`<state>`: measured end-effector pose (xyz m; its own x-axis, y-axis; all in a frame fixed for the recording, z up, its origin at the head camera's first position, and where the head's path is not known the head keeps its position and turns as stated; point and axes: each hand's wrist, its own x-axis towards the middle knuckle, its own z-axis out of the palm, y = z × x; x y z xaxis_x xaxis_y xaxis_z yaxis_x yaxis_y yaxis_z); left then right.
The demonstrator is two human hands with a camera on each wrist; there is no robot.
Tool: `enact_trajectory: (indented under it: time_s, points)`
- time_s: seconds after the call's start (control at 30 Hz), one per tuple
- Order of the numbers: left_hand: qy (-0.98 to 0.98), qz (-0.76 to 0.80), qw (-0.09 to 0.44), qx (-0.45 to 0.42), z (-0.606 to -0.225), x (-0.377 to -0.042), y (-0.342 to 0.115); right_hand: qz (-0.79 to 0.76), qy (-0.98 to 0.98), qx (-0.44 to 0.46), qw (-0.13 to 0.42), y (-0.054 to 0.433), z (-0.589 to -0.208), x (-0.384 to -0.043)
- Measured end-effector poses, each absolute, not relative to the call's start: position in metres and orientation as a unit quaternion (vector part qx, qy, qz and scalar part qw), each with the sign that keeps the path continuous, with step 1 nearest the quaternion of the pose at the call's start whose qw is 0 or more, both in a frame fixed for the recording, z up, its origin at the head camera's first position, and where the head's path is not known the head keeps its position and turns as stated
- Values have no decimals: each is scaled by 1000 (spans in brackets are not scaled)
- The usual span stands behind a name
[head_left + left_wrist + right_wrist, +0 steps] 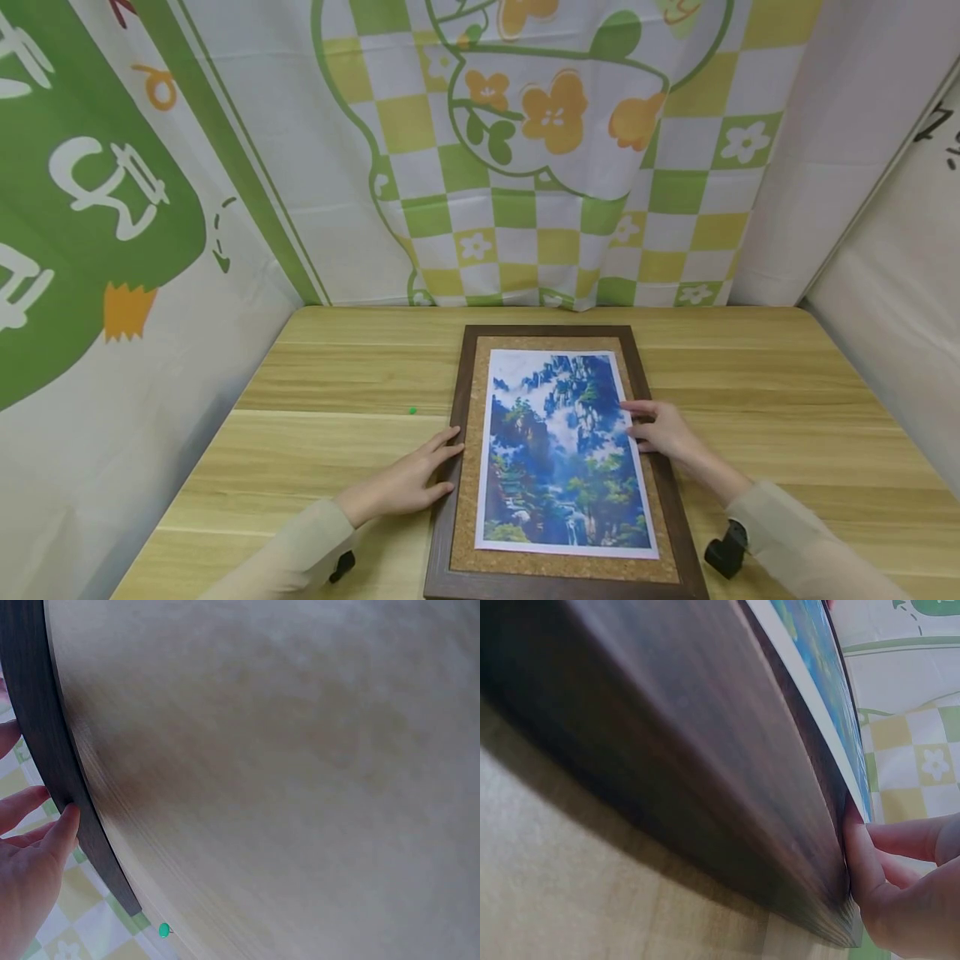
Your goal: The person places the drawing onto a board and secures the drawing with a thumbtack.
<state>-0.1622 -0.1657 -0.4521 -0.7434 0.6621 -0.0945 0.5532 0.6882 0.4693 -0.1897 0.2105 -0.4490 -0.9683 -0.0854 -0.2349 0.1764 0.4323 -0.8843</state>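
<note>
A corkboard (462, 500) in a dark brown wooden frame lies on the table. On the cork is a paper print (562, 454) of blue mountains, trees and waterfalls. My left hand (405, 483) rests its fingertips along the frame's left side; in the left wrist view, the spread fingers touch the dark frame (45, 712). On the other side, my right hand (663, 429) pinches the print's right edge between thumb and fingers. The right wrist view shows that print edge (810, 697) lifted a little off the board, next to the fingers (862, 855).
A green push pin (412, 410) lies on the wooden table (337, 450) left of the frame. Behind the table hangs a checked, flowered curtain (555, 233). Printed cloth walls stand at both sides. A black wrist device (727, 548) is by the right sleeve.
</note>
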Motion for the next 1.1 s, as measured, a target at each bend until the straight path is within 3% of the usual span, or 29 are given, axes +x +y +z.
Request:
enact_trajectory:
  time_s: [0.53,1.1]
  points:
    - [910,209,127,336,-452,-163,-165,-518,848,4,113,206,-447,-184]
    - [908,212,126,340,-452,-162,-166,-436,894,-84,58,204,-450,-184]
